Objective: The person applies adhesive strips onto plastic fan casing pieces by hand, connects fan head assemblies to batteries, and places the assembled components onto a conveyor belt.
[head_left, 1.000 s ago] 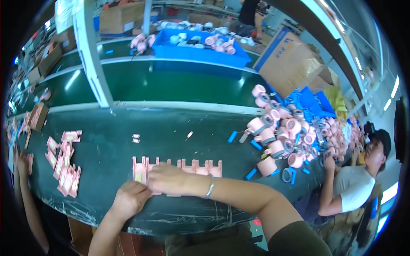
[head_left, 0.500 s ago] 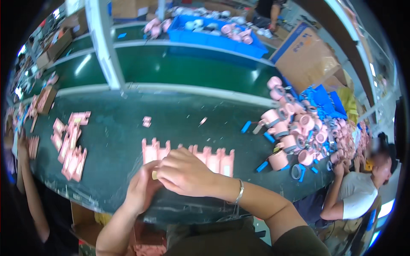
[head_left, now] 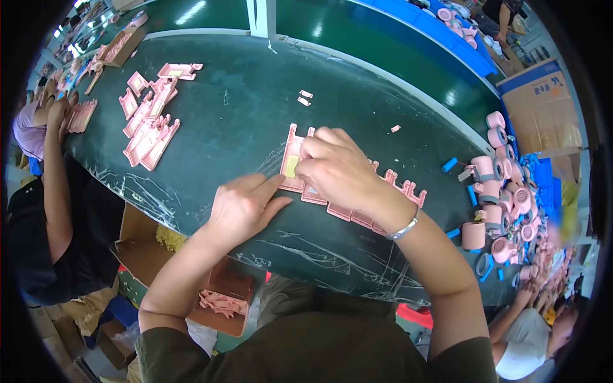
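A row of pink plastic housings lies side by side before me. In the leftmost pink housing sits a flat yellow pad. My right hand, a silver bracelet on its wrist, reaches over the row with curled fingers at the pad's right edge. Its fingertips and anything between them are hidden. My left hand has its index finger stretched to the lower left corner of that housing and its thumb apart; it holds nothing.
More pink housings lie heaped at left. Small pink pieces rest farther back. Pink and grey round fan-like units with blue cylinders crowd the right. A cardboard box with pink parts stands below. Co-workers sit on both sides.
My hands, together over the near edge before, have come apart: the right reaches onto the leftmost housing, the left rests beside it. The yellow piece held earlier is no longer between them. The view has turned.
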`<action>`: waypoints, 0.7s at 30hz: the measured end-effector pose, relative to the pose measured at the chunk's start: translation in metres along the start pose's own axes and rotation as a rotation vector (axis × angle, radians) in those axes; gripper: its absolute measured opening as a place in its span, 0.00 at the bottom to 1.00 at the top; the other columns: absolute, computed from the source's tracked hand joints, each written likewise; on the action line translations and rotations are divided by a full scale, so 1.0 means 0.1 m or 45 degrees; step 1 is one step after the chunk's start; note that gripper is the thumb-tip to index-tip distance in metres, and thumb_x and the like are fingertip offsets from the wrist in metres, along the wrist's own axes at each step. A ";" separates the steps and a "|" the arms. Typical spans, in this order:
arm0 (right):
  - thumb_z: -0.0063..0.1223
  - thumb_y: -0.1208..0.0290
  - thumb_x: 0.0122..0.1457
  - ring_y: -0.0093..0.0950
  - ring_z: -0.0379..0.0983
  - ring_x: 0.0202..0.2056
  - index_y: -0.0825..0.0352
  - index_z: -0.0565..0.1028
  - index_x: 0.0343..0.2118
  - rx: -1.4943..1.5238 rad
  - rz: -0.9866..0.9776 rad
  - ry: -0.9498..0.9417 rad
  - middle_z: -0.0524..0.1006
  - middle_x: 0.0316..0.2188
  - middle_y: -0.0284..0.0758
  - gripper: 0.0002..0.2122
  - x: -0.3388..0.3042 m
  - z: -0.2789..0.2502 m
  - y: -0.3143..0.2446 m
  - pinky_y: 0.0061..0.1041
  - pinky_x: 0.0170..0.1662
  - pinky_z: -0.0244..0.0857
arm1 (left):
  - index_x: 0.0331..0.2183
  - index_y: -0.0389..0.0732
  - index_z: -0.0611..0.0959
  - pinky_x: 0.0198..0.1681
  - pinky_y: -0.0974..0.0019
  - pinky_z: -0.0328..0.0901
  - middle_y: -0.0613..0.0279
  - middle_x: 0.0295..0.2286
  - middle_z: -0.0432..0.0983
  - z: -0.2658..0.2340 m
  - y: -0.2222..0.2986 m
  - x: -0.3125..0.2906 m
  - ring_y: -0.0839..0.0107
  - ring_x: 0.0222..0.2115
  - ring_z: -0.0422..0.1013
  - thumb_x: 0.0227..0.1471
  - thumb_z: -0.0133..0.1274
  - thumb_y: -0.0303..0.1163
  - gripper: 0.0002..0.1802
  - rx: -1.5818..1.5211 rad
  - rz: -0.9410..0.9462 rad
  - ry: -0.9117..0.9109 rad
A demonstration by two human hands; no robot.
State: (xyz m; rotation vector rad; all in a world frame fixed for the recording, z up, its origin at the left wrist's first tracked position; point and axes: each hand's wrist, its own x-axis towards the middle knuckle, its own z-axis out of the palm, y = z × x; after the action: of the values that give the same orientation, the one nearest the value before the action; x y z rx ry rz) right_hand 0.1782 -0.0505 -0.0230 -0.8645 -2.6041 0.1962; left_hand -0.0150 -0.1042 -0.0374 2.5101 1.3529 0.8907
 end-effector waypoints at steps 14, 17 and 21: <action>0.47 0.68 0.42 0.30 0.67 0.33 0.62 0.74 0.15 -0.415 -0.323 -0.209 0.70 0.22 0.33 0.06 0.20 0.32 0.09 0.31 0.36 0.60 | 0.21 0.46 0.80 0.19 0.62 0.62 0.61 0.16 0.68 0.12 -0.31 0.11 0.63 0.17 0.67 0.38 0.55 0.28 0.01 -0.088 0.378 -0.267; 0.49 0.70 0.43 0.27 0.67 0.32 0.62 0.72 0.18 -0.174 -0.114 -0.210 0.67 0.23 0.32 0.03 0.23 0.26 0.21 0.28 0.35 0.57 | 0.23 0.45 0.81 0.16 0.61 0.58 0.63 0.12 0.63 0.07 -0.24 0.17 0.64 0.14 0.64 0.38 0.55 0.28 0.03 -0.053 0.376 -0.237; 0.54 0.70 0.46 0.29 0.67 0.26 0.67 0.71 0.19 0.650 0.356 0.073 0.69 0.23 0.35 0.07 0.29 -0.05 0.43 0.28 0.32 0.61 | 0.23 0.44 0.80 0.17 0.62 0.59 0.62 0.12 0.64 0.01 -0.18 0.19 0.64 0.14 0.64 0.40 0.55 0.29 0.02 -0.008 0.328 -0.256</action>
State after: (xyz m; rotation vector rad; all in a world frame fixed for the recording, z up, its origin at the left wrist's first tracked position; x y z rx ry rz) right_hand 0.1825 0.0013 -0.0202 -1.0090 -2.2087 0.8545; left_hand -0.0194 -0.0789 -0.0372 2.7248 0.9817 0.6583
